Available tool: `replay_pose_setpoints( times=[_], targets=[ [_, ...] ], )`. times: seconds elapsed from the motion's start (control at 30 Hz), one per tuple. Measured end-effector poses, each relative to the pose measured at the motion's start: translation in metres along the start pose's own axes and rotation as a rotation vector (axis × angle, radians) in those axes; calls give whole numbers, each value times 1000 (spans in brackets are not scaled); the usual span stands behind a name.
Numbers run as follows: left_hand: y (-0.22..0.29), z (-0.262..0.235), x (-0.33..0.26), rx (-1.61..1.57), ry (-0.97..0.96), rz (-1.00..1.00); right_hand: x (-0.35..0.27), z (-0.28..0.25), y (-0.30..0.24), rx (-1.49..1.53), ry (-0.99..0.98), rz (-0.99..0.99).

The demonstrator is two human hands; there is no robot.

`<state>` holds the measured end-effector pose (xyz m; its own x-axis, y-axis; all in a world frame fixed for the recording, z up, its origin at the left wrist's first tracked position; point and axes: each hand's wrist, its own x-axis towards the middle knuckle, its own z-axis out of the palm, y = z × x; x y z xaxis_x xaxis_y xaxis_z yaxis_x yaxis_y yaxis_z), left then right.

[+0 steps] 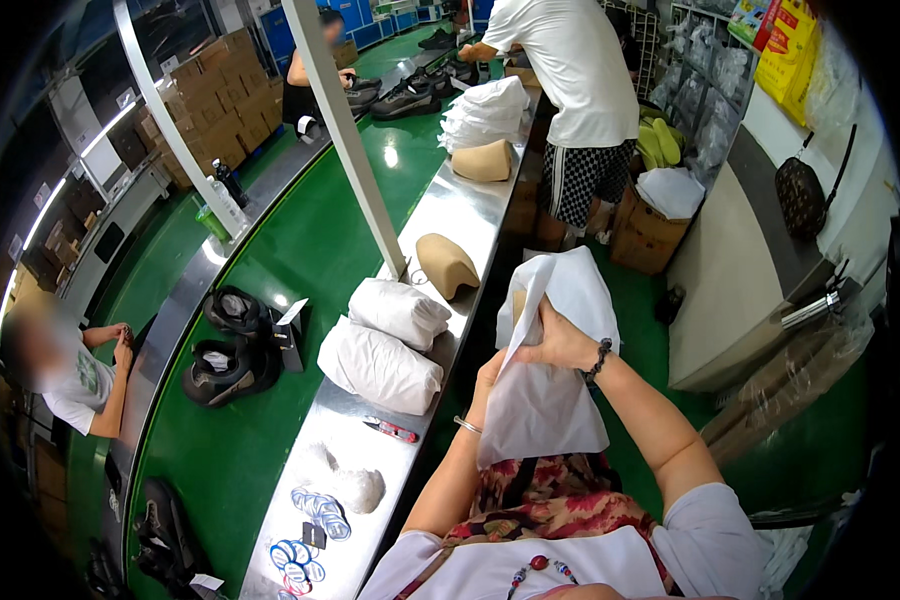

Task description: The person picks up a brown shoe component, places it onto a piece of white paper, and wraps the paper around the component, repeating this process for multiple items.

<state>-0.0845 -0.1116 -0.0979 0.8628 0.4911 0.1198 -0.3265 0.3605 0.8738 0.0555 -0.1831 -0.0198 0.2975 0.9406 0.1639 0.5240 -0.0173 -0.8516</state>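
A white cloth-like bag [545, 420] hangs in front of my body, held up by both hands. My left hand [492, 375] is closed on its near-left edge, fingers largely hidden by the fabric. My right hand [560, 340] grips the bag near its opening, with the fingertips tucked behind a fold. A bit of a tan piece [519, 304] shows inside the opening; most of it is covered. To the left, on the metal bench, lie two stuffed white bundles [382, 365] and a tan curved form [447, 266].
Red-handled thread snips [392, 430], clear plastic [355, 488] and round stickers [295, 562] lie on the bench [330, 420]. Dark shoes [232, 370] sit on the green conveyor [300, 265]. A post [345, 140] rises beside the bench. Another person [565, 80] stands ahead; a cabinet [735, 270] is right.
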Motion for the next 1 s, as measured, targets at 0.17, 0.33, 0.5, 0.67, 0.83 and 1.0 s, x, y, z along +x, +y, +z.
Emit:
replay_pose_setpoints(
  times=[0.17, 0.33, 0.5, 0.67, 0.83, 1.0],
  targets=[
    [-1, -4, -2, 28, -115, 62, -5, -7, -6, -62, -49, -10],
    [13, 9, -5, -7, -70, 72, -15, 6, -8, -253, 57, -75],
    [8, 4, -5, -50, -118, 30, -13, -2, -7, 101, -31, 30],
    [13, 0, -2, -39, -179, -34, -11, -2, -2, 243, -28, -23],
    [28, 8, 3, 76, -1, 83, -14, -22, -2, -709, 258, -90],
    [48, 46, 13, 757, 350, 482, -22, -10, -24, -1080, 249, -30]
  ],
)
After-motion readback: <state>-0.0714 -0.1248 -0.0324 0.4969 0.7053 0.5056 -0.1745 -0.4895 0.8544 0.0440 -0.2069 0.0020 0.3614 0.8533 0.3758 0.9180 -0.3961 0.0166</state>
